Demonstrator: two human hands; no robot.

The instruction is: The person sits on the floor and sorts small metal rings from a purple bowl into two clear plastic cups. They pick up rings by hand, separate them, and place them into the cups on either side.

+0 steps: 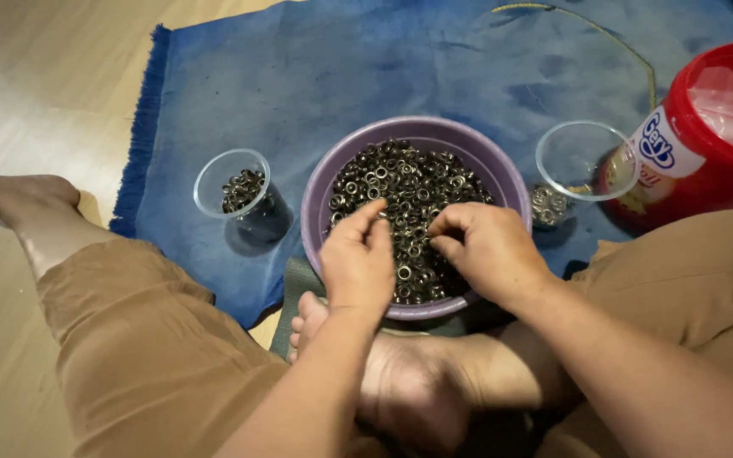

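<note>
Head view: purple bowl (320, 199) sits on a blue fringed mat (299, 68) on the floor, right in front of the person's crossed legs, and is piled nearly full with small dark metal eyelets (400, 182).

Progress, judging by how things lie: early. Clear cup on the left (232, 182) holds only a small heap of dark rings; clear cup on the right (585, 161) has a shallow layer of paler, silvery pieces at the bottom. Bulk of the stock is in the bowl, so most of the sorting looks undone.

Hands: both over the near half of the bowl, on the pile.
- Left hand (356, 259): fingers curled, thumb and forefinger brought together at the tip, apparently pinching one ring; too small to confirm.
- Right hand (489, 250): fingers bent inward, tips pressed close over the eyelets, looks like a pinch too; what it holds, if anything, can't tell.

Outward: red plastic tub (714, 127) with a clear lid lies tilted just beside the right cup. Thin cord (629, 51) on the mat behind it. Wood floor (36, 93) around the mat.
</note>
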